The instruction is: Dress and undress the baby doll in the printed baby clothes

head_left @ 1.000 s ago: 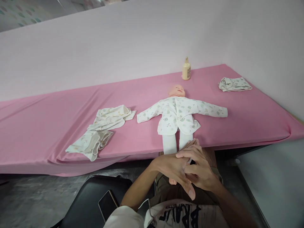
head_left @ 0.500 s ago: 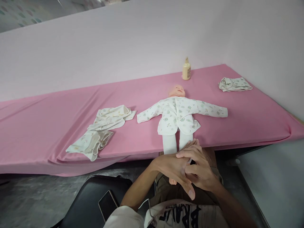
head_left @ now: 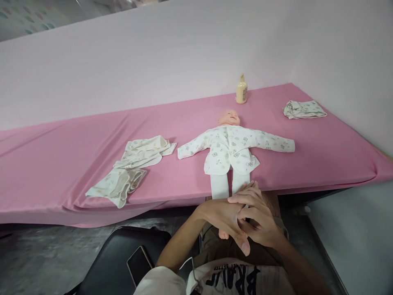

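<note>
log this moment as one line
hands: left hand touching right hand | things: doll lying, legs partly behind hands | rest: pump bottle beyond doll, folded cloth at right, phone on chair

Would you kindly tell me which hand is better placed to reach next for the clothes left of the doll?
Probably the left hand: it lies nearer the clothes, while the right hand would likely reach across it.
</note>
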A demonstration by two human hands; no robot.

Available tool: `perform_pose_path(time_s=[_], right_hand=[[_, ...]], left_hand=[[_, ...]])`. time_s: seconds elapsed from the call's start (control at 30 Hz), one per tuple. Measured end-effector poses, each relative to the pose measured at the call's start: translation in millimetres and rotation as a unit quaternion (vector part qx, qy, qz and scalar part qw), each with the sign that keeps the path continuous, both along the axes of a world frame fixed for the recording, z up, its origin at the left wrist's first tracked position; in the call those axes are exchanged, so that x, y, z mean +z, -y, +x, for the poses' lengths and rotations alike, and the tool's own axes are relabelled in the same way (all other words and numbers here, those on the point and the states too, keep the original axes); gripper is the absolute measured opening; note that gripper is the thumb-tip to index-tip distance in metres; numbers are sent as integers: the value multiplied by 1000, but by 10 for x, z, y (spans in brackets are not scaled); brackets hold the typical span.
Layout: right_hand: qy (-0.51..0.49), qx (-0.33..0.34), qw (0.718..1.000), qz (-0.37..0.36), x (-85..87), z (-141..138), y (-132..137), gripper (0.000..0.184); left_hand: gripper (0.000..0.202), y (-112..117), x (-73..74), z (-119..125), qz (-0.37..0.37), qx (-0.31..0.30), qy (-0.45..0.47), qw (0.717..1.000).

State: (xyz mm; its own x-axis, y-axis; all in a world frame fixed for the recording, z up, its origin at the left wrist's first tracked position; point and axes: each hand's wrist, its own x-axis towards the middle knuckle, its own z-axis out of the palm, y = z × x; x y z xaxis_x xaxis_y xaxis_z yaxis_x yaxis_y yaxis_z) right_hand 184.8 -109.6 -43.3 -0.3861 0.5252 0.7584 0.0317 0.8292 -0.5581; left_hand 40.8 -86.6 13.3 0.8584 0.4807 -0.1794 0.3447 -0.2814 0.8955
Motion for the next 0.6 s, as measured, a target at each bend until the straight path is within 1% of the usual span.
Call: perform_pose_path(time_s=[0.1,0.17,0.23,0.27,0.3,0.37,0.4,0.47,0.53,0.6], right_hand=[[-3,13,1000,-21,51,9,1,18],[-14,19,999,-33,57,23,-5,20],[-35,11,999,-40,36,37,-17,22],[-47,2,998,-44,18,42,-24,23],[-58,-8,997,-52,-2,47,-32,24],[-84,-27,993,-81,-41,54,-45,24],[-97,-34,990,-101,-56,57,-52,24],[-125,-50,980,-149,-73,58,-63,22],[-157,-71,966,-195,-80,53,-78,18],[-184,-92,951,-232,-94,40,-102,16]], left_hand=[[51,-31,-56,-86,-57,-50,44,996],[50,-58,-135,-175,-129,-71,44,988],[55,-70,-212,-255,-213,-65,48,974],[60,-68,-240,-282,-239,-45,67,968],[67,-60,-258,-298,-250,-15,102,963],[77,-31,-259,-293,-241,66,199,948],[78,-16,-247,-276,-243,107,242,933],[78,1,-211,-233,-282,177,298,895],[80,-10,-182,-198,-336,237,338,847],[78,-46,-174,-185,-372,293,380,795]])
